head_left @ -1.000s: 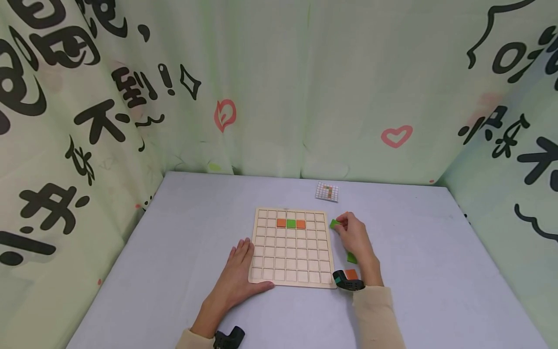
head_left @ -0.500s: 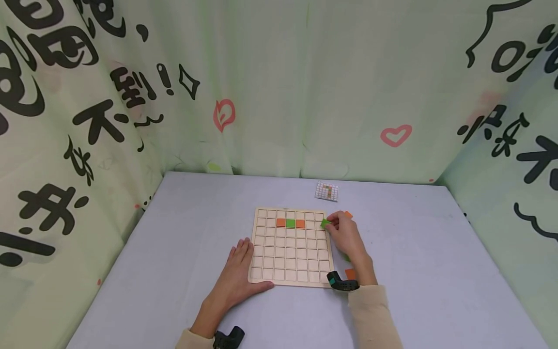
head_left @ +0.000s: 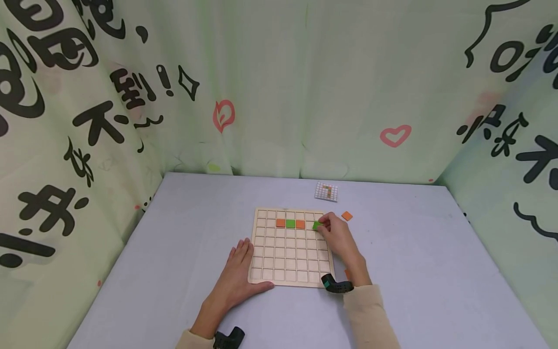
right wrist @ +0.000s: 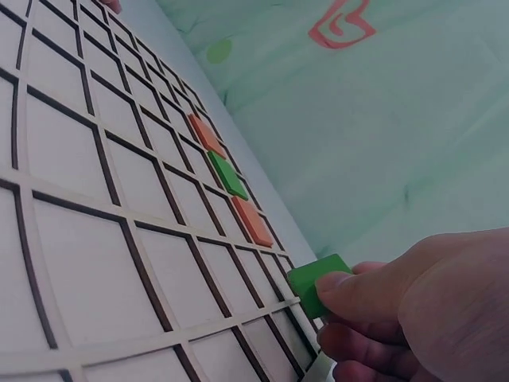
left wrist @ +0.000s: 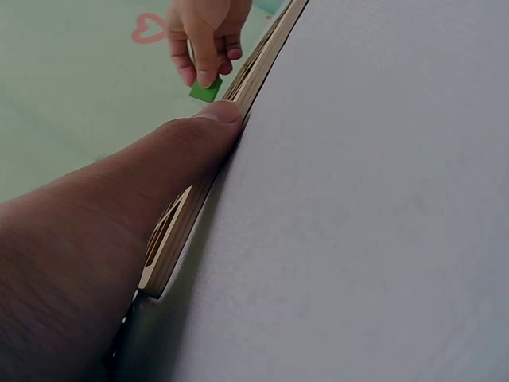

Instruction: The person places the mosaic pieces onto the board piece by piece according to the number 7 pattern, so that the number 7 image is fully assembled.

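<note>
A square wooden grid board [head_left: 285, 257] lies on the table. Three tiles sit side by side in its second row: an orange tile [head_left: 281, 223], a green tile [head_left: 290, 223] and another orange tile [head_left: 300, 224]. My right hand [head_left: 341, 238] pinches a loose green tile [right wrist: 312, 280] between thumb and fingers, over the right part of that row. My left hand [head_left: 239, 269] rests with straight fingers along the board's left edge, its thumb [left wrist: 216, 115] at the front edge.
An orange tile [head_left: 347, 216] lies on the table [head_left: 414, 252] right of the board. Another orange tile [head_left: 347, 274] shows partly behind my right wrist. A small card with a coloured grid pattern [head_left: 326, 191] lies behind the board. Curtains [head_left: 348, 97] enclose the table.
My right hand has carried the green tile leftward from beside the board to over its right columns. The orange tile at the upper right has come into view. My left hand has stayed still.
</note>
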`<state>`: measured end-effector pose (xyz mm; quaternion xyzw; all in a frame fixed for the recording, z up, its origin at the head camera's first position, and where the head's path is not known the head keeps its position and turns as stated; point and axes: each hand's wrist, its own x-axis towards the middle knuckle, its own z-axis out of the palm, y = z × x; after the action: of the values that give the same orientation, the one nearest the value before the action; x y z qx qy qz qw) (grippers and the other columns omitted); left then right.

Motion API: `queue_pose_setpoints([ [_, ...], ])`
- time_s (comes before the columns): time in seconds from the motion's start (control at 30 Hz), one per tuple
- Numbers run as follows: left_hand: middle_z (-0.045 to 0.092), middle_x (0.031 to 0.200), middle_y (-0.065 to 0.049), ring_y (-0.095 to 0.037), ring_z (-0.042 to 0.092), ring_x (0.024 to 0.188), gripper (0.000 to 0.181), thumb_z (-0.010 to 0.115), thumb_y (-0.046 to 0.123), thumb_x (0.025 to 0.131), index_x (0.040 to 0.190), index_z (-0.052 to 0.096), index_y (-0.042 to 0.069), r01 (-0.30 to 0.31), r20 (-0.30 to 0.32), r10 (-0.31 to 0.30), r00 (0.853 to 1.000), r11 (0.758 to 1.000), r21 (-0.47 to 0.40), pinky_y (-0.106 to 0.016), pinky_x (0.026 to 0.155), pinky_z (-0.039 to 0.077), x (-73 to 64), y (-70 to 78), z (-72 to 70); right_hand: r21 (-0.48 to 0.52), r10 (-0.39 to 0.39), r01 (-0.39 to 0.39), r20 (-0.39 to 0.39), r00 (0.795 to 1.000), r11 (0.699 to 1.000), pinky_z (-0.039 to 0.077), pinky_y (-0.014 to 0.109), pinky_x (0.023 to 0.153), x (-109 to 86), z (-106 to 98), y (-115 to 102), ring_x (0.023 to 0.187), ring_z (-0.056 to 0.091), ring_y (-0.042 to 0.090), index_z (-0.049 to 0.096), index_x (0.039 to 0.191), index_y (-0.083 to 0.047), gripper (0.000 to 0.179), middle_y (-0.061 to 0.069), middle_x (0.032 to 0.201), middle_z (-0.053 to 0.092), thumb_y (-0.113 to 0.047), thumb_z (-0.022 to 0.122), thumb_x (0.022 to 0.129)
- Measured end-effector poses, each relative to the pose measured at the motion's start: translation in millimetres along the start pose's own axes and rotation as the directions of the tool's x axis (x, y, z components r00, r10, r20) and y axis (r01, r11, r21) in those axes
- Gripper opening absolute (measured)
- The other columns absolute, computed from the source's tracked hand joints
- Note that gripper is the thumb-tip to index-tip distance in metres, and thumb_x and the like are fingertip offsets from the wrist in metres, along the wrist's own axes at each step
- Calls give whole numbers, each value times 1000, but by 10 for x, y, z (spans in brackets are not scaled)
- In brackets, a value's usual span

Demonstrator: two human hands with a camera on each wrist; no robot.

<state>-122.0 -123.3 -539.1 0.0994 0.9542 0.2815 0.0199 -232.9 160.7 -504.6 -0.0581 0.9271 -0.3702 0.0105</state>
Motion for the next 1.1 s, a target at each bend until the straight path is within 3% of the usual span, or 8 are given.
queue_pose_setpoints([
  [0.37,25,165,-21,-34,18,156,116,75,67,74,154,31,-5,-2,-2,2,1000,1000,4,-50,128,17,-3,-9,6,12,-41,40,45,998,999,49,30,73,-3,111,-82,83,57,19,61,112,-2,16,10,96,65,-10,63,98],
  [0.7,24,165,-21,-34,18,156,116,75,67,74,154,31,-5,-3,-2,3,1000,1000,11,-49,128,17,5,-18,15,14,-15,14,76,997,1000,52,32,78,-10,195,-147,88,58,19,61,113,-5,15,8,100,65,-11,62,99],
  [1.1,23,165,-20,-33,17,156,117,74,69,74,155,30,-4,8,7,-8,1000,1000,10,-49,129,17,13,-18,15,-45,-92,96,86,992,994,50,33,78,-6,290,-180,87,55,18,67,110,-5,14,7,101,64,-10,65,97],
])
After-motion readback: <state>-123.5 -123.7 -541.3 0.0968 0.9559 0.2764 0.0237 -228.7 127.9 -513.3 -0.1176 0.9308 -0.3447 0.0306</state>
